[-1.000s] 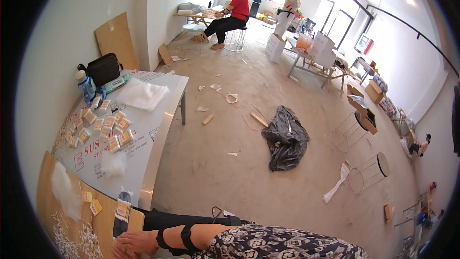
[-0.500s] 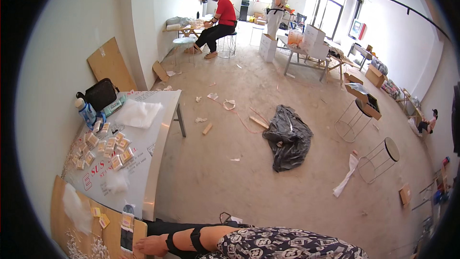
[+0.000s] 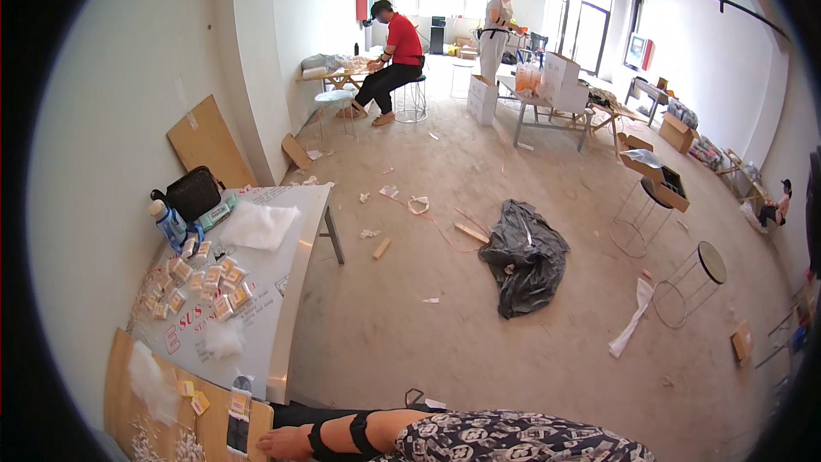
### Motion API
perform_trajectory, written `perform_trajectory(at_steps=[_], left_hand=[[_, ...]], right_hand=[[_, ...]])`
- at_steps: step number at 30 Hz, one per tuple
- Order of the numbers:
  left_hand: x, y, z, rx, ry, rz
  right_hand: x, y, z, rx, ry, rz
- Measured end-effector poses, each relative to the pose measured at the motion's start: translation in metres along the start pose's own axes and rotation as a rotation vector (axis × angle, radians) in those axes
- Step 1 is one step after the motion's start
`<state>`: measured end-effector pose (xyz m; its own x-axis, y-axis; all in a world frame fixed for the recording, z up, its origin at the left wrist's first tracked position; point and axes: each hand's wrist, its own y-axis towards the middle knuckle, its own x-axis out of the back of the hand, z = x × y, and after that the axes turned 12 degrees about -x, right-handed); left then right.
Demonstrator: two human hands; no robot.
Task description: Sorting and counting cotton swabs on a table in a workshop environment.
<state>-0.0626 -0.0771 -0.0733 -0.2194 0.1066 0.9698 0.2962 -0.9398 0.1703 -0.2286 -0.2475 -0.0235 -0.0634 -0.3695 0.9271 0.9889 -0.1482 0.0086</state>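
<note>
My left hand (image 3: pixel 282 443), black strap at the wrist, lies flat and empty on the plywood board (image 3: pixel 124 376) beside a small dark rectangular device (image 3: pixel 239 417), which I judge a careless sweep could knock off the edge.

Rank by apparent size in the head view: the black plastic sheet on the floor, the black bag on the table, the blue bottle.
1. black plastic sheet
2. black bag
3. blue bottle
The sheet lies farther off, so its lead is safe.
</note>
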Motion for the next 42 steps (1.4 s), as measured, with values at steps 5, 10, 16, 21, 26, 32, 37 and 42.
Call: perform_trajectory(at_steps=[5, 10, 16, 21, 26, 32, 37, 42], left_hand=[[0.011, 0.009, -0.010, 0.025, -0.008, 0.057], [-0.012, 0.001, 0.008, -0.030, 0.009, -0.045], [-0.002, 0.008, -0.003, 0.020, -0.026, 0.029], [-0.006, 0.002, 0.001, 0.059, -0.121, 0.008], [0.015, 0.005, -0.008, 0.028, -0.066, 0.097], [0.037, 0.013, -0.018, 0.001, 0.115, 0.199], [0.054, 0.014, -0.022, 0.047, 0.042, 0.215], [0.044, 0.011, -0.018, 0.007, -0.068, 0.063]], right_hand=[[-0.036, 0.011, -0.029, 0.093, 0.148, -0.007], [-0.034, 0.014, -0.017, 0.134, 0.035, -0.139], [-0.027, 0.016, -0.017, 0.101, 0.014, -0.169], [-0.019, 0.023, -0.010, 0.089, 0.049, -0.250], [-0.017, 0.041, -0.011, -0.070, 0.285, -0.207], [-0.024, 0.068, -0.015, -0.168, 0.373, -0.268], [-0.024, 0.077, -0.009, -0.168, 0.267, -0.266], [-0.028, 0.076, -0.011, -0.146, 0.245, -0.304]])
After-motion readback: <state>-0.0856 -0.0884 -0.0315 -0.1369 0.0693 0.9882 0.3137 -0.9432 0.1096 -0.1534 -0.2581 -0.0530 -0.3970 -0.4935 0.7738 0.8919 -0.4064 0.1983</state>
